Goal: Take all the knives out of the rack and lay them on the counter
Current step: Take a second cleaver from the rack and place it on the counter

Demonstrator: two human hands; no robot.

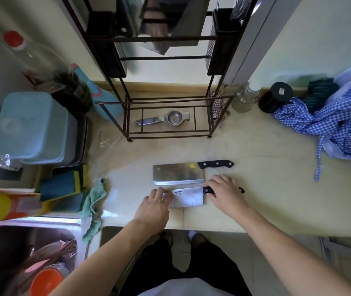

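Observation:
Two cleavers lie flat on the beige counter (266,189), blades pointing left. The far cleaver (176,174) has a yellow sticker and a black riveted handle, and nothing touches it. The near cleaver (188,196) lies just in front of it. My right hand (225,192) is closed over its black handle. My left hand (156,207) rests its fingertips on the left end of that blade. The dark metal rack (166,86) stands at the back of the counter; a wide shiny blade (181,20) still shows in its upper part.
A metal squeezer (166,119) lies on the rack's bottom shelf. Blue tubs (33,129) and bottles crowd the left. The sink (27,259) with dishes sits at the lower left. A blue checked cloth (330,124), a black jar (276,97) and a glass jar (246,99) stand right.

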